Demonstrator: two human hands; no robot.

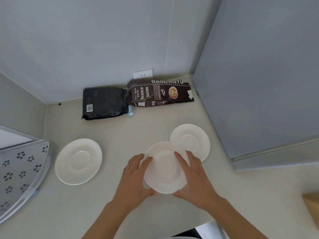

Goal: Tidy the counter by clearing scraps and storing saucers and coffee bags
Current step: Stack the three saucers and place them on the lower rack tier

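Note:
Both hands hold one white saucer (164, 168) above the counter: my left hand (136, 176) grips its left rim and my right hand (193, 176) its right rim. This saucer overlaps the near edge of a second saucer (191, 138) lying flat behind it. A third saucer (78, 161) rests flat to the left, apart from my hands. At the back wall lie two coffee bags on their sides: a black bag (103, 103) on the left and a brown printed bag (160, 93) on the right, touching end to end.
A perforated metal rack (20, 171) stands at the left edge. A tall grey appliance (262, 83) blocks the right side. A wall socket (143, 73) sits behind the bags. A brown box corner (312, 204) shows at the lower right. The counter edge runs along the bottom.

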